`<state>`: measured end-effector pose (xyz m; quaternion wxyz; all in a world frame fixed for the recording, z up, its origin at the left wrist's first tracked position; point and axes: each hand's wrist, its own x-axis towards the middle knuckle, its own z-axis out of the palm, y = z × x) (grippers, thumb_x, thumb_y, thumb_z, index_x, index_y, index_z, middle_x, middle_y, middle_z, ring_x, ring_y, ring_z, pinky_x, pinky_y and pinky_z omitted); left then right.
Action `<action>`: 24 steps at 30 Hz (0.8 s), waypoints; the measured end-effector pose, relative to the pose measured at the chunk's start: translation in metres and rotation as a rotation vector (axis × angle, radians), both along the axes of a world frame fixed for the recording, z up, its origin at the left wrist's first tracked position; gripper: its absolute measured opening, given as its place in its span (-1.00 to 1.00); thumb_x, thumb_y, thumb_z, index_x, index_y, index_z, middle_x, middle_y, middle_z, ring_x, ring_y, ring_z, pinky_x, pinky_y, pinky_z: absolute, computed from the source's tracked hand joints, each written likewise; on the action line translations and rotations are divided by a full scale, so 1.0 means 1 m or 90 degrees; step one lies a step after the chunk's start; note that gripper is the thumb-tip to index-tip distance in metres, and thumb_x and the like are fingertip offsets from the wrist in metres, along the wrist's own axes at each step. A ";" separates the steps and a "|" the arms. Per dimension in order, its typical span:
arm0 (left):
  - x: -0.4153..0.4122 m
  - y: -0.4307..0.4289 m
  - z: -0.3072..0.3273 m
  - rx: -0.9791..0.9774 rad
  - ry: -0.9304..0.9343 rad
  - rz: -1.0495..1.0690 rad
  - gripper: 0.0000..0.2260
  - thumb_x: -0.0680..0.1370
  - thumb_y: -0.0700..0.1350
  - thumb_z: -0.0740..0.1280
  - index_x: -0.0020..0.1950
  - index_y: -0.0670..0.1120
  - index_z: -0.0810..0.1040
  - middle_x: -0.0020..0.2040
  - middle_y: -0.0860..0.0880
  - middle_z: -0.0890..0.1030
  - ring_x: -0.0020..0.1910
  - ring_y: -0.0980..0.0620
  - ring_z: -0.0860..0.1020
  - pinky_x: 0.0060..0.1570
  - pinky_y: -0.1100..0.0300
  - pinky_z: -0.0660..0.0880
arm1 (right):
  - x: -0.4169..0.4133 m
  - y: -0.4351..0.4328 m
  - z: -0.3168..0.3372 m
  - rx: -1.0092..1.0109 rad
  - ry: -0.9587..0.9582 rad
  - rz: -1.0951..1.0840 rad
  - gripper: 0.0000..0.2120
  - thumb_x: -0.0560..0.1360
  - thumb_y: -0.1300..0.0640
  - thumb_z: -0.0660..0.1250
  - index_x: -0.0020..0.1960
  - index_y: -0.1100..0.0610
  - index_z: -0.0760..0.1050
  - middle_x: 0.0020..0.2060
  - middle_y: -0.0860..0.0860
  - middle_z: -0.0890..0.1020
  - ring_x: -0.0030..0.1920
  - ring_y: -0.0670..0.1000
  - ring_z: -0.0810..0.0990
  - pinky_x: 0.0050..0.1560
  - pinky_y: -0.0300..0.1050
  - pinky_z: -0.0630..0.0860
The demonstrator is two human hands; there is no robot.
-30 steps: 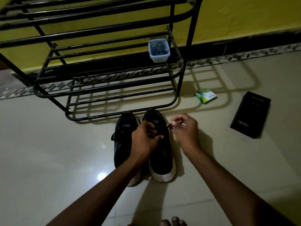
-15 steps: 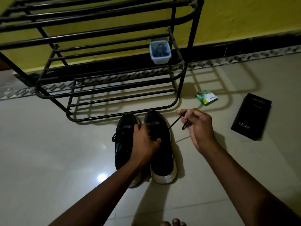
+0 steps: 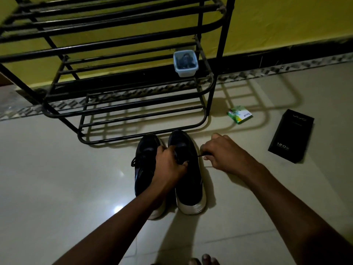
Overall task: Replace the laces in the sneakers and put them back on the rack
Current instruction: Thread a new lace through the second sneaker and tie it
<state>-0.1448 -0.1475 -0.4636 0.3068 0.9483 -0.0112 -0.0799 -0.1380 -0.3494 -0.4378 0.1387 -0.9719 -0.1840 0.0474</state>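
Left hand [image 3: 170, 163] grips sneaker [image 3: 189, 188]; right hand [image 3: 225, 155] pinches lace [image 3: 200, 155] just beside.

This is a room in a home. A black metal shoe rack [image 3: 220, 54] stands against a yellow wall [image 3: 286, 22] with dark skirting [image 3: 286, 54]. The floor [image 3: 57, 188] is glossy pale tile with a patterned border. On it lie sneakers [image 3: 189, 180], a phone box [image 3: 291, 135] and a green packet [image 3: 239, 115]. Bare toes [image 3: 206, 260] show at the bottom edge.

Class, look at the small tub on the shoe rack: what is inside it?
Something dark sits inside the tub on the rack; the picture is too dim to tell what.
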 end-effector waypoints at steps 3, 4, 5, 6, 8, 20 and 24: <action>0.001 -0.001 0.013 -0.070 -0.053 0.008 -0.54 0.44 -0.05 0.53 0.31 -0.03 0.56 0.16 0.00 0.53 0.03 0.15 0.43 -0.06 0.46 0.38 | -0.006 0.002 0.009 0.121 -0.100 -0.044 -0.93 0.52 0.06 0.38 -0.05 -0.08 0.63 -0.16 -0.16 0.66 0.04 -0.03 0.51 -0.02 -0.06 0.12; 0.000 -0.003 0.018 -0.138 -0.057 -0.009 -0.53 0.44 -0.12 0.54 0.33 -0.03 0.56 0.15 0.05 0.56 0.06 0.16 0.52 -0.07 0.52 0.42 | -0.008 0.002 0.012 0.178 -0.115 -0.062 -0.92 0.51 0.05 0.36 -0.08 -0.07 0.63 -0.18 -0.17 0.66 0.01 -0.04 0.54 -0.04 -0.06 0.14; 0.000 -0.006 0.024 -0.213 -0.033 -0.047 -0.50 0.44 -0.18 0.54 0.36 -0.03 0.53 0.15 0.09 0.61 0.11 0.18 0.58 -0.03 0.55 0.45 | -0.009 0.002 0.014 0.224 -0.134 -0.072 -0.91 0.50 0.05 0.34 -0.09 -0.06 0.63 -0.20 -0.16 0.66 -0.04 -0.04 0.57 -0.04 -0.04 0.20; 0.000 -0.009 0.028 -0.284 0.007 -0.093 -0.46 0.44 -0.23 0.54 0.40 -0.02 0.50 0.13 0.12 0.65 0.13 0.21 0.60 0.04 0.50 0.49 | -0.010 0.003 0.016 0.255 -0.150 -0.074 -0.90 0.50 0.07 0.33 -0.08 -0.04 0.62 -0.20 -0.15 0.66 -0.09 -0.04 0.59 -0.04 -0.01 0.31; 0.003 -0.016 0.031 -0.379 0.061 -0.142 -0.51 0.47 -0.28 0.52 0.37 -0.06 0.52 0.03 0.07 0.69 0.07 0.20 0.65 0.05 0.32 0.58 | -0.011 0.004 0.020 0.317 -0.187 -0.073 -0.92 0.52 0.17 0.36 -0.04 0.07 0.63 -0.20 -0.09 0.66 -0.17 -0.04 0.60 -0.09 0.03 0.50; 0.022 0.011 0.028 -0.603 0.148 0.185 -0.92 0.63 -0.25 0.32 0.01 -0.25 0.59 -0.26 -0.10 0.60 -0.29 0.02 0.59 -0.25 0.22 0.55 | -0.028 -0.025 -0.039 0.231 0.072 -0.223 -0.87 0.57 0.18 0.32 -0.08 0.05 0.64 -0.23 -0.02 0.64 -0.19 0.00 0.62 -0.08 0.00 0.58; 0.016 0.013 0.023 -0.607 0.125 0.181 -0.90 0.64 -0.23 0.32 0.10 -0.25 0.56 -0.18 -0.17 0.63 -0.23 -0.05 0.65 -0.20 0.18 0.60 | -0.032 -0.026 -0.042 0.184 0.126 -0.223 -0.87 0.55 0.14 0.34 -0.14 0.02 0.62 -0.26 -0.02 0.61 -0.16 0.05 0.60 -0.09 0.06 0.56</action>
